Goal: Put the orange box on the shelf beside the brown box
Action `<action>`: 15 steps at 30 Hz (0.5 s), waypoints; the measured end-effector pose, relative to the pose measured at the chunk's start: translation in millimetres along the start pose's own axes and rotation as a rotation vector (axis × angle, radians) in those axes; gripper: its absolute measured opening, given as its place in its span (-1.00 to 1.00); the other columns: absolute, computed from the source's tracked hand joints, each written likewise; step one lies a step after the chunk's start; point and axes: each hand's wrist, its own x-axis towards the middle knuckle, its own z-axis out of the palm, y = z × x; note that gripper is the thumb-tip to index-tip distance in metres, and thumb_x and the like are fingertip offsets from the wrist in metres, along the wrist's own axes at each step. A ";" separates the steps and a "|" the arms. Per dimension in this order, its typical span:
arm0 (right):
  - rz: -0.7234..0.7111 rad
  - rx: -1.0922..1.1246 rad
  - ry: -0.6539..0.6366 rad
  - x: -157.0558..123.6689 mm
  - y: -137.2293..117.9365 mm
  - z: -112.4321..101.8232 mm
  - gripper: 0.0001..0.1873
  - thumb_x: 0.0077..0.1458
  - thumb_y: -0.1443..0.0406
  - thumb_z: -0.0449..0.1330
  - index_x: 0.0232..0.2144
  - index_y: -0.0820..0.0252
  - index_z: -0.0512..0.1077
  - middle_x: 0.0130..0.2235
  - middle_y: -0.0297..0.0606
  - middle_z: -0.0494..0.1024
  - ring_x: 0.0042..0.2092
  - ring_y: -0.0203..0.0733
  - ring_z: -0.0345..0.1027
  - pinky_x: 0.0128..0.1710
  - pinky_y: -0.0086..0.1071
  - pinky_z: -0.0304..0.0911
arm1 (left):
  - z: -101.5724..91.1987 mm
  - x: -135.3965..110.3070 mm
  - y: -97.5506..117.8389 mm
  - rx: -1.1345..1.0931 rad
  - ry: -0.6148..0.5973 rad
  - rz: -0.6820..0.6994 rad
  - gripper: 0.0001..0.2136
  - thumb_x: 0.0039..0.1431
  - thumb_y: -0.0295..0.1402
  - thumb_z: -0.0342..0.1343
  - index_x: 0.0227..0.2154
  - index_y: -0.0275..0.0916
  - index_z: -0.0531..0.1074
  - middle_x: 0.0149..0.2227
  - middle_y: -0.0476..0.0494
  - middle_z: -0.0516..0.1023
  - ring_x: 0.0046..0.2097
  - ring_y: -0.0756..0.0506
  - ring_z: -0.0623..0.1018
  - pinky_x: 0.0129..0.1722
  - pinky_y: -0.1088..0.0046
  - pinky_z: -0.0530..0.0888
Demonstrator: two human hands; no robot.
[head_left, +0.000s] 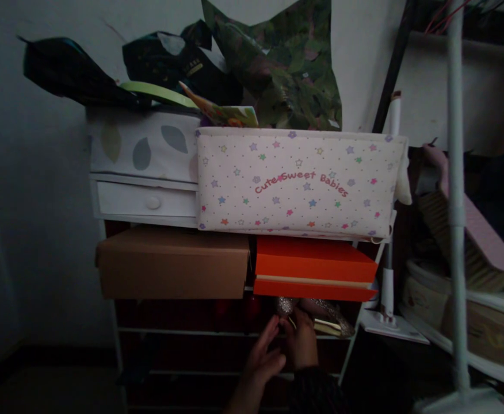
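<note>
I'm seeing both hands reaching onto the rack (235, 332) at 6 o'clock: left hand (264, 355) with fingers spread loose, right hand (302, 340) gripping glittery shoes (321, 313) under the orange box (315, 269).

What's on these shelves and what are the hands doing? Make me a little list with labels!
Place: dim storage rack
Top: star-print fabric bin reading "Cute Sweet Babies", beside a small white drawer box
Middle: brown cardboard box and orange box, side by side
Left hand: raised toward the shelf, beside the right hand
Right hand: at a glittery shoe under the orange box
Grip: too dark to tell
</note>
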 end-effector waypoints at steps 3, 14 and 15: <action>0.023 0.108 0.033 0.9 1.2 8.4 -0.51 0.02 0.20 0.06 -0.05 0.42 0.40 -0.08 0.13 0.49 0.00 0.15 0.32 0.02 -0.06 0.22 | 3.1 -0.3 -3.9 -0.048 -0.073 0.001 -0.35 -0.08 -0.30 0.28 0.14 0.01 0.27 0.31 -0.09 0.15 0.33 -0.24 0.08 0.23 0.18 0.17; 0.125 0.453 0.090 -8.2 -19.5 37.9 -0.55 -0.03 0.01 0.16 -0.23 0.23 0.43 -0.26 -0.06 0.58 -0.20 0.01 0.46 -0.20 -0.22 0.34 | -13.5 0.5 1.9 0.225 0.157 -0.014 -0.31 0.06 -0.20 0.17 0.25 -0.09 0.06 0.33 -0.20 0.10 0.31 -0.25 0.12 0.25 0.14 0.14; 0.135 0.472 0.082 -9.0 -21.8 38.7 -0.56 -0.03 0.00 0.16 -0.25 0.22 0.42 -0.28 -0.09 0.58 -0.22 -0.01 0.46 -0.22 -0.23 0.34 | -15.9 0.7 1.2 0.259 0.170 0.005 -0.30 0.04 -0.18 0.17 0.25 -0.08 0.07 0.32 -0.19 0.12 0.32 -0.26 0.10 0.26 0.11 0.10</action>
